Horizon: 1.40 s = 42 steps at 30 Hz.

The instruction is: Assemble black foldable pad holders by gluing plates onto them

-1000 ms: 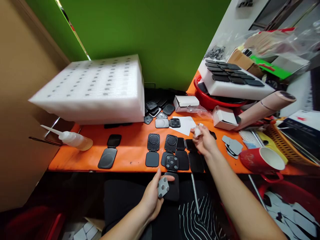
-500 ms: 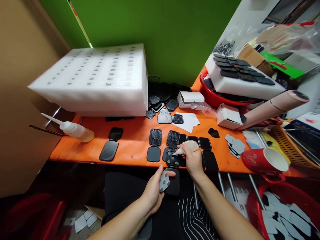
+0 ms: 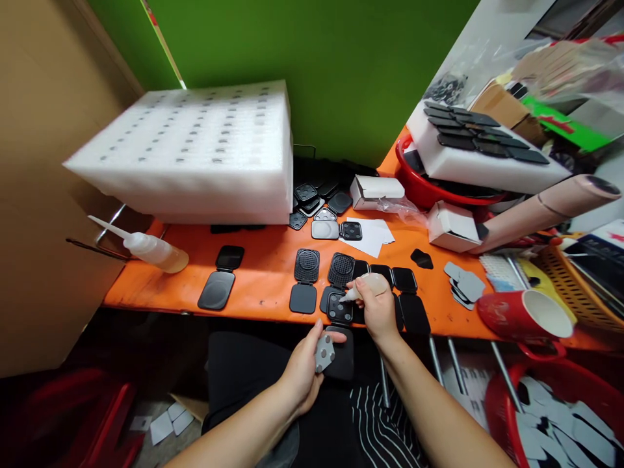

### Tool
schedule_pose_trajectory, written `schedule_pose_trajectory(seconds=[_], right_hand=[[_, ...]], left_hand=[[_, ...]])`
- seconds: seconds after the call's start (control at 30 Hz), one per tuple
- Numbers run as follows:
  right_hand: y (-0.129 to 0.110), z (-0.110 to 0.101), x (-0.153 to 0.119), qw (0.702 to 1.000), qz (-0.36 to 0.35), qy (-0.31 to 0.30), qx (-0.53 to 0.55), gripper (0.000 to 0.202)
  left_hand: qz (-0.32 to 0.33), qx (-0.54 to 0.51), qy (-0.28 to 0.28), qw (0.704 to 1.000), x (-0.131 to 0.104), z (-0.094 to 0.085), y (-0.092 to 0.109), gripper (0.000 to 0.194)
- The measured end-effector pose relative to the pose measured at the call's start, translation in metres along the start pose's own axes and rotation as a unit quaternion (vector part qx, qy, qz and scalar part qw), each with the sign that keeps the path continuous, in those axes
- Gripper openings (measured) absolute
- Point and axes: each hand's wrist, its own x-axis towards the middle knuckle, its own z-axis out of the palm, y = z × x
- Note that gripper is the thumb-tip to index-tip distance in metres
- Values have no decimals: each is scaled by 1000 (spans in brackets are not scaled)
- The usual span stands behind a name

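Observation:
My right hand [image 3: 377,309] is closed round a small white squeeze bottle [image 3: 374,285], its tip at a black square piece [image 3: 340,308] with round grey spots. That piece lies at the table's front edge, joined to a dark flat plate [image 3: 340,356] hanging over the edge. My left hand [image 3: 305,367] holds a thin grey plate [image 3: 324,354] with round dots, just below the edge. Hinged black pieces with a ribbed oval half [image 3: 307,266] lie beside my right hand, and more black plates [image 3: 413,312] lie to its right.
On the orange table [image 3: 263,286] stand a large white foam block [image 3: 180,156], a bottle of yellowish liquid [image 3: 156,251], white boxes [image 3: 376,192] and a red mug [image 3: 517,312]. A red basin [image 3: 507,409] of grey plates is below right.
The whole view has shifted slightly, with the table's things a little further right. Both hands keep their hold, and the bottle tip stays at the spotted black piece.

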Motion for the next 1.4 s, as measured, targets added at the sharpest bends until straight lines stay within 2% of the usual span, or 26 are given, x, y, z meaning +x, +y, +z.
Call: schedule_pose_trajectory(seconds=[0.5, 0.6, 0.77, 1.23, 1.3, 1.4], right_hand=[[-3, -4, 0, 1000, -2, 17, 18, 30], [-4, -6, -4, 1000, 4, 2, 26, 30], [-2, -7, -11, 1000, 7, -15, -4, 33], [-6, -10, -17, 995, -39, -7, -87, 26], [-8, -13, -13, 998, -33, 7, -62, 26], [-15, -23, 5, 995, 3, 45, 84, 24]], left_hand=[[-2, -14, 0, 1000, 0, 1, 1, 48], [-3, -16, 2, 1000, -1, 1, 1, 48], [5, -20, -5, 1000, -2, 2, 2, 48], [2, -15, -4, 1000, -2, 1, 2, 46], [0, -10, -4, 1000, -2, 1, 2, 46], [-6, 0, -1, 1000, -3, 1, 3, 47]])
